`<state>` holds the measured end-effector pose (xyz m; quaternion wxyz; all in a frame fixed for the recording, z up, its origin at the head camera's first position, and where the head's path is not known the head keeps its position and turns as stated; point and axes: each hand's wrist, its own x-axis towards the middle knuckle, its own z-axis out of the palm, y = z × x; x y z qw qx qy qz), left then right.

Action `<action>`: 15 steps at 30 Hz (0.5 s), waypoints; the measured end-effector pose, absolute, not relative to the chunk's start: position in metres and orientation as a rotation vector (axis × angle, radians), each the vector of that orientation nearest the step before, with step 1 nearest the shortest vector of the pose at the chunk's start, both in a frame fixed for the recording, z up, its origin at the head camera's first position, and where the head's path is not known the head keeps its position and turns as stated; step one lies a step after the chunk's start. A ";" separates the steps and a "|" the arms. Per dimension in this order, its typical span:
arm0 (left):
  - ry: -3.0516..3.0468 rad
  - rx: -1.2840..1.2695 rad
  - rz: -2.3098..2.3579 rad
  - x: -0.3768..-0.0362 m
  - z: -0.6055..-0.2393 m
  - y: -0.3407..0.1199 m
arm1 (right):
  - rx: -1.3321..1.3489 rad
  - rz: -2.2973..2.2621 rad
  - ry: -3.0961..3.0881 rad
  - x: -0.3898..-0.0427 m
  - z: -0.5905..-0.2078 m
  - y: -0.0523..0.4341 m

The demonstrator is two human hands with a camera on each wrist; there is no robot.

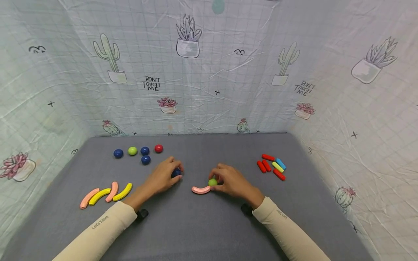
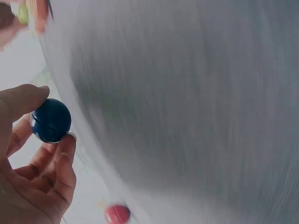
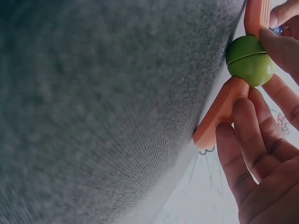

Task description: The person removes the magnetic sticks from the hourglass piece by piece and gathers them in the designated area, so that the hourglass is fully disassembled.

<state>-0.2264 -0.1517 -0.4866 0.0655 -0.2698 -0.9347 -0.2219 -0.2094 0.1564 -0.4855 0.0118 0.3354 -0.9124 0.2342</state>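
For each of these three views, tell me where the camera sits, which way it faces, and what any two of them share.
Head: worn high, facing forward and down at the grey table; both hands and sleeves show.
Left wrist: beside the left hand, facing along the table; fingers pinch a blue ball.
Right wrist: beside the right hand, close to the table; fingers hold a green ball against a pink curved piece.
Shared: head view also shows both balls; left wrist view glimpses the green ball.
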 end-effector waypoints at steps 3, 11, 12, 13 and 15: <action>-2.837 -0.741 -0.612 -0.242 -0.482 -0.165 | 1.047 0.748 -2.850 -0.208 -0.485 0.157; -2.906 -0.631 -0.411 -0.278 -0.477 -0.190 | 1.036 0.744 -2.864 -0.207 -0.486 0.157; -2.913 -0.633 -0.389 -0.281 -0.477 -0.192 | 1.035 0.746 -2.863 -0.206 -0.485 0.157; -2.915 -0.637 -0.367 -0.284 -0.477 -0.194 | 1.035 0.747 -2.864 -0.206 -0.485 0.158; -2.915 -0.649 -0.318 -0.288 -0.477 -0.197 | 1.033 0.741 -2.867 -0.206 -0.484 0.158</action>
